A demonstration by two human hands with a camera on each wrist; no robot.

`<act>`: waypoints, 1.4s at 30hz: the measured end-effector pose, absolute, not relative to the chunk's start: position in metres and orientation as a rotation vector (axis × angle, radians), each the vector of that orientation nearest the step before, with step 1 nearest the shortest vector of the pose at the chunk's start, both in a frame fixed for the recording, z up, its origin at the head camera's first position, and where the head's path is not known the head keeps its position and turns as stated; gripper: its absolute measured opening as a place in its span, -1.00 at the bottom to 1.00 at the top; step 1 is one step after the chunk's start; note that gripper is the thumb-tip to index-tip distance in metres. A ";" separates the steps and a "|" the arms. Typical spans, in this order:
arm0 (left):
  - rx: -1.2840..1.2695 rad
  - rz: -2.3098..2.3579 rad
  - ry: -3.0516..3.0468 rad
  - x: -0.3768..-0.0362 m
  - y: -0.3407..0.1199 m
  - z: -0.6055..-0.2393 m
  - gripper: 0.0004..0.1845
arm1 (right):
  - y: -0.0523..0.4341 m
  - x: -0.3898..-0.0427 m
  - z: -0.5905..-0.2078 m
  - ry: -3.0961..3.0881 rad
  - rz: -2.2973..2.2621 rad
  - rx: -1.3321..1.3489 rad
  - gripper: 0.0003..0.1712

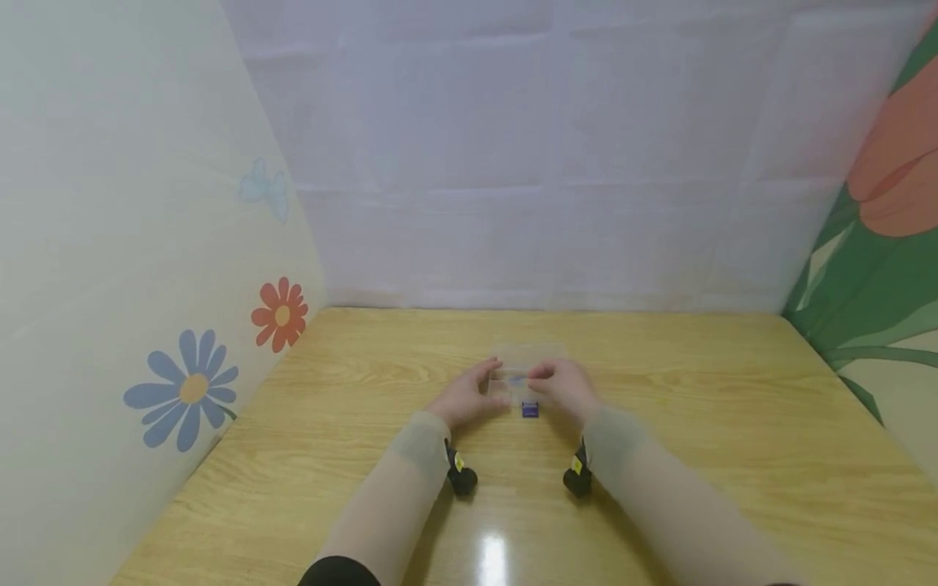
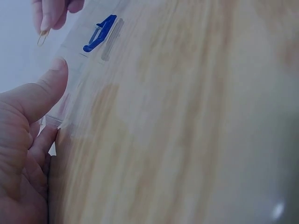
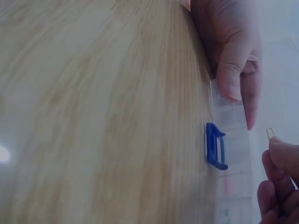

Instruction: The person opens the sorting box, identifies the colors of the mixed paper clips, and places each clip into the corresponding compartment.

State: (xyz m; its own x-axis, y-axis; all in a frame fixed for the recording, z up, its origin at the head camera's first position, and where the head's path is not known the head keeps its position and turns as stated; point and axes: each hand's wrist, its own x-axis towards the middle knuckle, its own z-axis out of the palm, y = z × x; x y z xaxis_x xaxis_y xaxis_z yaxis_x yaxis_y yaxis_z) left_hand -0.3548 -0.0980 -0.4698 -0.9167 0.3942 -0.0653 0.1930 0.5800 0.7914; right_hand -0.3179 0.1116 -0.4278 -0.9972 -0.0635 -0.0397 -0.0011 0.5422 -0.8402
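A clear plastic box with compartments (image 3: 233,147) lies on the table, its transparent lid (image 1: 528,353) raised at the back. From its front side sticks out a blue latch (image 1: 531,409). My left hand (image 1: 471,396) holds the box's left end, thumb along the front and fingers around the side. Between thumb and fingertips, my right hand (image 1: 566,387) pinches a yellowish paper clip (image 2: 42,38) above the box. In the right wrist view the clip (image 3: 270,133) points up out of the fingertips. Small pink and green items show through the box's front wall.
The box stands on a wood-grain table (image 1: 352,456). A white cloth (image 1: 550,163) hangs behind the table, with flower-printed panels at the left (image 1: 95,285) and right (image 1: 894,268). Both wrists wear small black cameras.
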 end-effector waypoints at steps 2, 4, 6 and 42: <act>0.490 1.249 2.579 -0.355 -0.098 -0.470 -0.09 | 0.107 -0.319 -0.427 2.701 -1.463 -0.046 -0.87; 0.493 1.247 2.579 -0.355 -0.098 -0.470 -0.09 | 0.104 -0.319 -0.427 2.714 -1.443 -0.057 -0.87; 0.494 1.240 2.579 -0.355 -0.098 -0.470 -0.10 | 0.101 -0.320 -0.427 2.737 -1.415 -0.086 -0.88; 0.469 1.268 2.575 -0.354 -0.096 -0.468 -0.11 | 0.158 -0.309 -0.428 2.727 -1.398 -0.062 -0.72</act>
State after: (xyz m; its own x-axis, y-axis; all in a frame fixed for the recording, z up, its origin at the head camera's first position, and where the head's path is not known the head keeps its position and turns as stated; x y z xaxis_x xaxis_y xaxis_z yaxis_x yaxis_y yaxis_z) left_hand -0.3540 -0.0960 -0.4677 -0.9215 0.3826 -0.0664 0.1806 0.5737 0.7989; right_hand -0.3089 0.1578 -0.4280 -0.9963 -0.0704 -0.0492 -0.0012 0.5837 -0.8120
